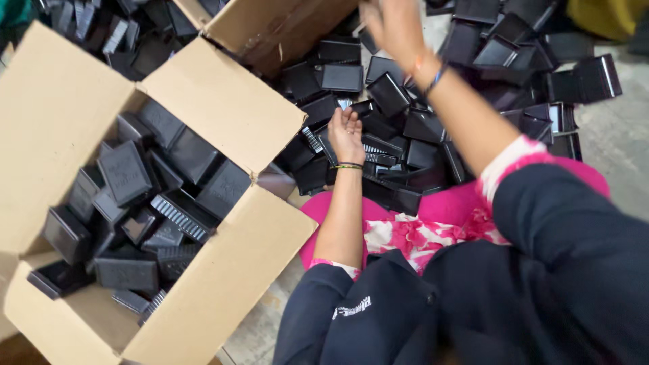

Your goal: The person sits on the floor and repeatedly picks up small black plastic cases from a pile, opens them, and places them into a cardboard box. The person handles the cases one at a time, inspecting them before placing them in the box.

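Left hand (346,135) on black plastic cases (399,128) pile; right hand (392,27) blurred at 12 o'clock — cardboard box (61,101) (part-filled) at 9.

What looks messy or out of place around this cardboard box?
The black plastic cases lie in a loose heap on the floor, tipped every way, some open. Those inside the cardboard box are jumbled too, not stacked. The left hand rests open on the heap; the right hand is raised and blurred.
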### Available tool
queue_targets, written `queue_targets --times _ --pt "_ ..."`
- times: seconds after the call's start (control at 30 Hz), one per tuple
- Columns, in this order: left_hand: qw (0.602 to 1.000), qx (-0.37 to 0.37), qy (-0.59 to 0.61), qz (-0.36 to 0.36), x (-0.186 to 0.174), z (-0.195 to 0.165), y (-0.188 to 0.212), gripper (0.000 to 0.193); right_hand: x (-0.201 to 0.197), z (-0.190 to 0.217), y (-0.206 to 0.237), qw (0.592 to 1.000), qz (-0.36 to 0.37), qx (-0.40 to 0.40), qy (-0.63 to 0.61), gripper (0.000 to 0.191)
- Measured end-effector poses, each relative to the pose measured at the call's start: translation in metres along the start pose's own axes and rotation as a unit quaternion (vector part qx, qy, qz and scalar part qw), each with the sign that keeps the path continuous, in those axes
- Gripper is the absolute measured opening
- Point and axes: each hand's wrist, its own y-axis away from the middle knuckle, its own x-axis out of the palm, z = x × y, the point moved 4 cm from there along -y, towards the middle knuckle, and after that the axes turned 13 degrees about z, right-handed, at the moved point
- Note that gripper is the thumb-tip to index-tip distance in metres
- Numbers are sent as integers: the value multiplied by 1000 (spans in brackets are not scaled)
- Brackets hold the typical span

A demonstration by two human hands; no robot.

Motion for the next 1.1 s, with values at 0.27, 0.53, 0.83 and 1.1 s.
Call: queue_targets --times 0.27,0.53,0.83,1.1 --pt "997 -38 -60 20 -10 10 -3 37 111 -32 100 977 155 144 12 21" --pt "985 19 -116 128 13 5 14 59 63 -4 126 901 250 -24 -355 25" --pt "991 80 -31 98 14 -3 -1 47 68 -123 113 964 141 88 210 31" --pt "955 -121 -164 217 43 10 15 26 79 -97 128 792 171 91 -579 51"
